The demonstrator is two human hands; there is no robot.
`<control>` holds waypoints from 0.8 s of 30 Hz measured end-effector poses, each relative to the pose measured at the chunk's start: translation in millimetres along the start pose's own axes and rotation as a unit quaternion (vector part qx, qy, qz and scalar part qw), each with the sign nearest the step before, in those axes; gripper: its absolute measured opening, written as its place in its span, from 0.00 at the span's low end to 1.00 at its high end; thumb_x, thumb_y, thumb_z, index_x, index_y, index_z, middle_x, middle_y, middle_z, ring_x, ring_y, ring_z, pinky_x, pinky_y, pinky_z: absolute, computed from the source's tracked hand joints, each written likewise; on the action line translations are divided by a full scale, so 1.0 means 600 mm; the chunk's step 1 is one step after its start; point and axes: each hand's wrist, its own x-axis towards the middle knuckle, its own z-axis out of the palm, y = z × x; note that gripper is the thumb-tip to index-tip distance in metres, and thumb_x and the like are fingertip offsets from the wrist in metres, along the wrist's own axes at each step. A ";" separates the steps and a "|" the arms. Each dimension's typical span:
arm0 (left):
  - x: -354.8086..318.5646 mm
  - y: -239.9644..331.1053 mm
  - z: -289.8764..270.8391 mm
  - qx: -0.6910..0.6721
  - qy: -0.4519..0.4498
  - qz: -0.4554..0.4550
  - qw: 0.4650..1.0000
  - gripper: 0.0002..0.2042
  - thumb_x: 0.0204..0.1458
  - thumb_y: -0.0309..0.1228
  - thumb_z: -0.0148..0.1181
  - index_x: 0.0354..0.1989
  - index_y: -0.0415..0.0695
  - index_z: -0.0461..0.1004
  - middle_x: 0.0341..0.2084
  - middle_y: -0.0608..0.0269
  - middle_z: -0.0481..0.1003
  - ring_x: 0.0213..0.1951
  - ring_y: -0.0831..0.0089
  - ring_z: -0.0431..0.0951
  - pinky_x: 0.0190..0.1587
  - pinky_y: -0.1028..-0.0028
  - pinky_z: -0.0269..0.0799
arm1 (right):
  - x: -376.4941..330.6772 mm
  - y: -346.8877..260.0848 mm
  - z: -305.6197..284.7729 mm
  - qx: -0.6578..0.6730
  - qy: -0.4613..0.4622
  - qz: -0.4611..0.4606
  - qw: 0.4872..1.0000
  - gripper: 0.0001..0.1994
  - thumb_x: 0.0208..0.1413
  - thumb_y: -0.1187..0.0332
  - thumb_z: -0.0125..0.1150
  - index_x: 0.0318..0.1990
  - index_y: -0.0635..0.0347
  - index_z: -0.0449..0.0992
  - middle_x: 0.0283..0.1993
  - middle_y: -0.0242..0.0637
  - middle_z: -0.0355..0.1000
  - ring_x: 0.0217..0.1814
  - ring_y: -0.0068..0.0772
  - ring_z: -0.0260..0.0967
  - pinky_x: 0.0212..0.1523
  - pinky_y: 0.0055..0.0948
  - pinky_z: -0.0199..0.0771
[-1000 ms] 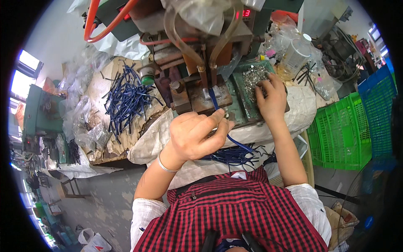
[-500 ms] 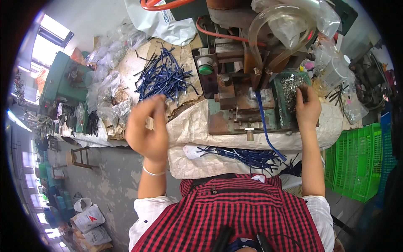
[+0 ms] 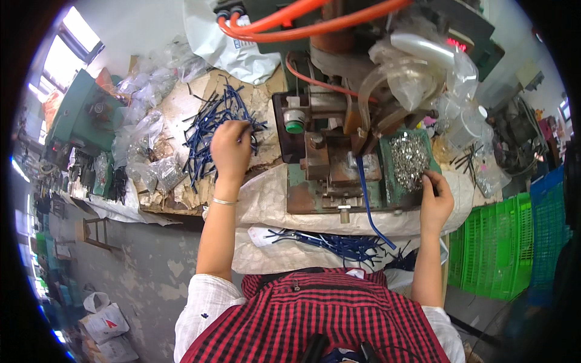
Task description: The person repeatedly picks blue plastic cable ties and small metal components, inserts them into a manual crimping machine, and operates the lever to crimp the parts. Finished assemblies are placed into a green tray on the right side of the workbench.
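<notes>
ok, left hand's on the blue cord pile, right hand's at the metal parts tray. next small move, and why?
Probably close the left hand on one cord from the pile of blue cords and bring it toward the press. The fingers already rest on the pile, the right hand sits at the tray of small metal parts, and one blue cord hangs from the press toward the lap.

Left hand [image 3: 230,151] outstretched (fingers curled); right hand [image 3: 436,202] lower.
</notes>
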 end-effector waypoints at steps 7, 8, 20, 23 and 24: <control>-0.023 0.047 -0.024 -0.153 0.002 -0.059 0.986 0.04 0.59 0.22 0.66 0.38 0.37 0.78 0.30 0.55 0.78 0.30 0.63 0.78 0.36 0.70 0.73 | 0.007 -0.177 0.109 0.097 -0.131 -0.163 0.973 0.09 0.60 0.80 0.65 0.48 0.69 0.80 0.44 0.36 0.81 0.47 0.25 0.77 0.52 0.23 0.74; -0.036 0.049 -0.011 -0.205 0.012 -0.075 0.976 0.03 0.60 0.22 0.64 0.38 0.37 0.77 0.30 0.57 0.78 0.31 0.67 0.78 0.37 0.72 0.73 | 0.000 -0.174 0.125 0.139 -0.129 -0.130 0.973 0.12 0.60 0.80 0.64 0.51 0.69 0.79 0.45 0.36 0.81 0.48 0.24 0.77 0.53 0.23 0.74; 0.004 0.243 -0.133 -0.417 0.128 0.110 0.893 0.05 0.61 0.16 0.59 0.43 0.33 0.73 0.36 0.43 0.81 0.40 0.55 0.83 0.45 0.65 0.81 | -0.027 -0.242 0.151 0.440 -0.187 0.088 0.874 0.23 0.59 0.82 0.62 0.62 0.69 0.67 0.43 0.37 0.80 0.47 0.20 0.75 0.51 0.18 0.71; -0.008 0.261 -0.153 -0.263 0.014 0.264 0.928 0.07 0.51 0.21 0.70 0.36 0.37 0.79 0.41 0.46 0.82 0.31 0.66 0.82 0.30 0.72 0.76 | -0.038 -0.253 0.134 0.384 -0.182 0.050 0.904 0.25 0.59 0.81 0.61 0.64 0.70 0.66 0.49 0.42 0.79 0.52 0.27 0.76 0.57 0.24 0.71; -0.007 0.272 -0.153 -0.228 -0.008 0.313 0.922 0.08 0.48 0.23 0.72 0.34 0.39 0.79 0.42 0.48 0.82 0.29 0.69 0.80 0.27 0.74 0.73 | -0.048 -0.260 0.121 0.339 -0.180 -0.001 0.923 0.25 0.59 0.81 0.60 0.65 0.70 0.66 0.50 0.44 0.79 0.53 0.30 0.77 0.59 0.26 0.71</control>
